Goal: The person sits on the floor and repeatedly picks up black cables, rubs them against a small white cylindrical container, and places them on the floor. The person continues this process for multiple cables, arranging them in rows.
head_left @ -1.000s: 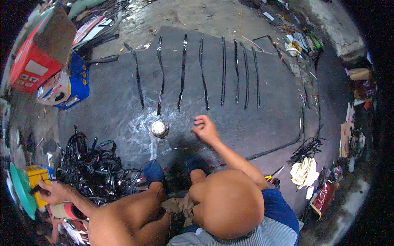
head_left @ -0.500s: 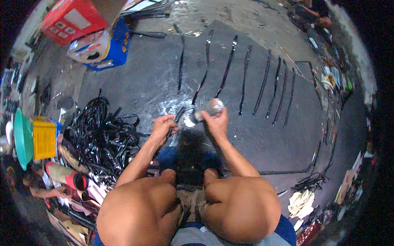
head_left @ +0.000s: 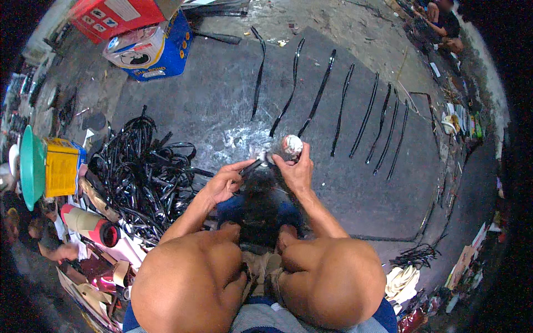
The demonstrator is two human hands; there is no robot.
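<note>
My left hand (head_left: 225,184) pinches a black strip (head_left: 252,167) between thumb and fingers, its index finger stretched along it. The strip's far end meets the pale end of a small cylindrical can (head_left: 291,145), or appears to; blur hides the exact contact. My right hand (head_left: 297,172) is wrapped round that can, whose other end is white with some red. Both hands are over a dark flat sheet (head_left: 361,205) in front of my knees. Beside my left hand lies a tangled heap of glossy black strips (head_left: 141,172). Several black strips (head_left: 316,94) lie spaced out in a row beyond my hands.
A red box (head_left: 114,16) stands on a blue and white box (head_left: 161,50) at far left. Left of the heap are a green basin (head_left: 34,166) and a yellow container (head_left: 61,166). A pale cloth (head_left: 401,283) lies at right. Another person (head_left: 441,28) sits far right; someone's hand (head_left: 64,252) shows at left.
My left hand has moved slightly right, bringing the strip to the can. The can has been tilted so its red and white end faces up more. The whole view has shifted a little.
</note>
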